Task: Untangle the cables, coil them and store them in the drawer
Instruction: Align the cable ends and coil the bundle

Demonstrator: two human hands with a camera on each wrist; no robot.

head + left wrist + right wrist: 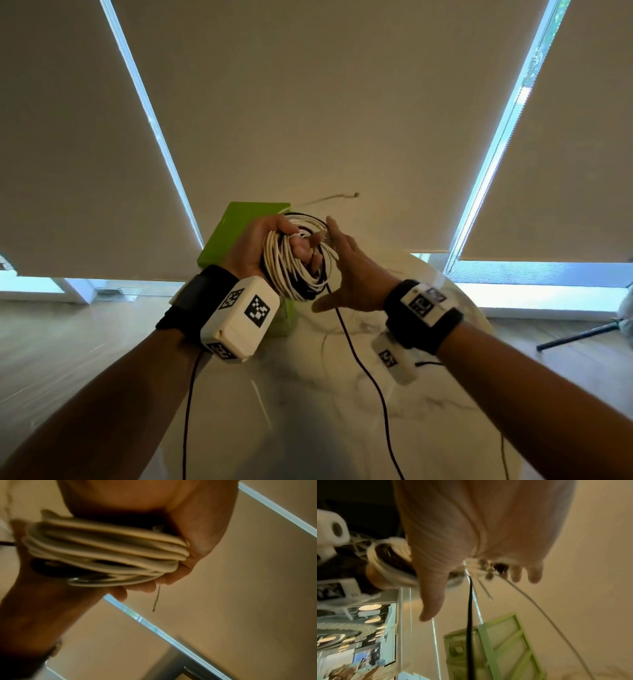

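Note:
My left hand [291,240] is raised above the table and grips a coil of white and black cable [294,270], fingers curled through its middle. The left wrist view shows the white turns of the coil [106,555] in that grip, with a short loose end [157,599] sticking out. My right hand [342,260] is flat and spread against the coil's right side, holding nothing. A black cable [359,359] hangs from the coil down to the table and runs past the right thumb [433,595]. Behind the left hand stands the green drawer unit [239,233].
The white marble table [342,428] lies below both arms, with its round edge at the right. A thin white cable end [342,197] sticks out beyond the coil. Closed roller blinds fill the background. A black tripod leg [579,337] rests on the floor at the right.

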